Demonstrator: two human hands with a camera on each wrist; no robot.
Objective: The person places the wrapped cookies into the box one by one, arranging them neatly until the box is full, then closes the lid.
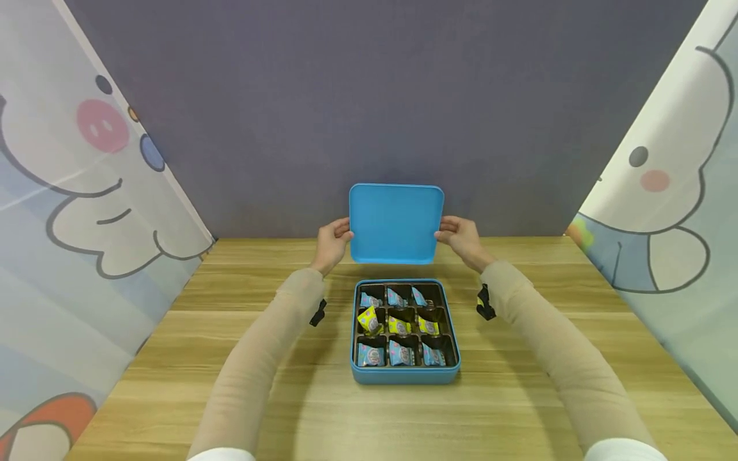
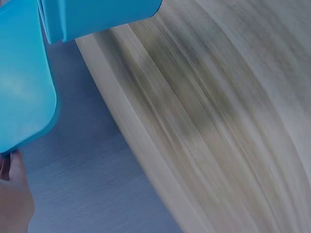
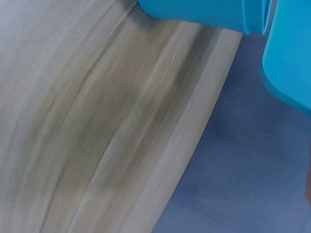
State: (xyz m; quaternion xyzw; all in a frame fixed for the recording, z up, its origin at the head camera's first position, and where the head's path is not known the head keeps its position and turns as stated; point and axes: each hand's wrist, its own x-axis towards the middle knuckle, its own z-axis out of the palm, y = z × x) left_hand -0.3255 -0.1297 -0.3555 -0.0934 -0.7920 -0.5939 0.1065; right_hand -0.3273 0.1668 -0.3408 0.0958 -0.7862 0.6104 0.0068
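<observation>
Both hands hold a blue rectangular lid (image 1: 395,224) by its two short sides, tilted up behind a blue box (image 1: 405,376). My left hand (image 1: 331,245) pinches the lid's left edge, and my right hand (image 1: 463,241) pinches its right edge. The box stands on the table with a dark divided tray inside. Small wrapped packets lie in the compartments: blue ones (image 1: 400,353) in the front and back rows, yellow ones (image 1: 399,326) in the middle row. One yellow packet (image 1: 369,320) at the left sits tilted and higher. In the right wrist view the right hand is nearly all out of frame.
The wooden table (image 1: 230,358) extends around the box to a grey-blue wall panel (image 1: 380,96) at its far edge. Panels with cartoon animals stand at the left (image 1: 75,160) and right (image 1: 663,192). Black straps (image 1: 485,303) show at the wrists.
</observation>
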